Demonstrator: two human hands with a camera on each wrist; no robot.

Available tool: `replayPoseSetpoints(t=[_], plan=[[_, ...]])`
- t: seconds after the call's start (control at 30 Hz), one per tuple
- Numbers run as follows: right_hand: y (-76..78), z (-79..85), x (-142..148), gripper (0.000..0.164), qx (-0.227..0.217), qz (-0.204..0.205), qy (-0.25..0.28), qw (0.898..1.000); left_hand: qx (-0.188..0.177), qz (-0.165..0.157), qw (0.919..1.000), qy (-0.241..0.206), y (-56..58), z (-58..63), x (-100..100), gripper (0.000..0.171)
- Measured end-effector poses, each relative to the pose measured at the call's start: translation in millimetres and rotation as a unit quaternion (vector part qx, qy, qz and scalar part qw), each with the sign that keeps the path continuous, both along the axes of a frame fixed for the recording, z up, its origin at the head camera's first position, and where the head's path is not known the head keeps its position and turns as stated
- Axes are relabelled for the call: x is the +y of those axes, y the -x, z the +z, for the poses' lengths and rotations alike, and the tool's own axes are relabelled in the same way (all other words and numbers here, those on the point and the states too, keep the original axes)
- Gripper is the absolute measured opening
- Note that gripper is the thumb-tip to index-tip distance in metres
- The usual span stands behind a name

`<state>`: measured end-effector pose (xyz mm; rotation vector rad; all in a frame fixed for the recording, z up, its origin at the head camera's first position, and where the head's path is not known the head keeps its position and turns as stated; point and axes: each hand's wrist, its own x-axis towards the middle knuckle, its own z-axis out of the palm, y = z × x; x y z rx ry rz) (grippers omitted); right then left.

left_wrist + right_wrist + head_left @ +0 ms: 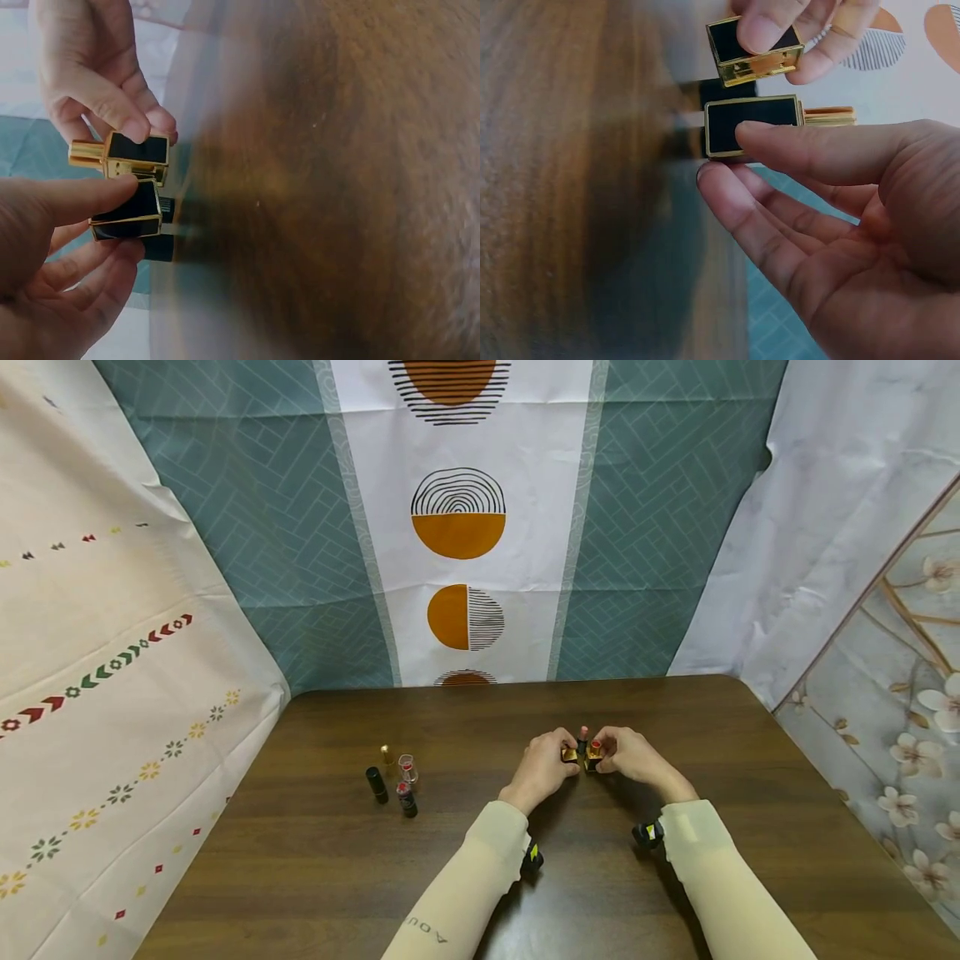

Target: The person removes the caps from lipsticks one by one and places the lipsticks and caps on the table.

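1. Lowest in the head view, two pale sleeves (480, 877) reach up from the bottom edge over a wooden table (300, 860).
2. Left of the frame's centre, a dark red-topped tube (407, 799), a black tube (377, 784), a clear tube (407, 768) and a small gold-topped piece (386, 756) are grouped, well apart from the hands.
3. Right of centre, the left hand (543, 768) pinches a black-and-gold block (570, 755), thumb on a flat face; a firm, level pinch should stop it twisting.
4. Just beside it, the right hand (637, 760) grips a black-and-gold lipstick (592, 762), red tip up. Fingers are best kept low on its body, clear of the soft tip.
5. Just behind, a dark lipstick (582, 745) with a pinkish tip stands partly hidden; small movements would spare it a knock.
6. Farthest, upper centre, hangs a patterned cloth (525, 527).
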<state>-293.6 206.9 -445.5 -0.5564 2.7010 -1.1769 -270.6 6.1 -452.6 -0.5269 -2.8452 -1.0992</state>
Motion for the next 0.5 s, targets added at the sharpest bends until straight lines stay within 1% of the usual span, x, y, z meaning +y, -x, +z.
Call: replayPoseSetpoints(t=[0.27,0.5], plan=[[-2.4,-4.4,-3.0,0.029,-0.020,-0.012,0.002,1.000,0.006,-0.008,0.9998,0.020,0.4,-6.2,6.0,0.030],[-2.0,-5.8,-5.3,0.029,-0.032,-0.013,0.000,0.999,0.001,-0.006,0.9995,0.030,0.0,-6.7,7.3,0.030]])
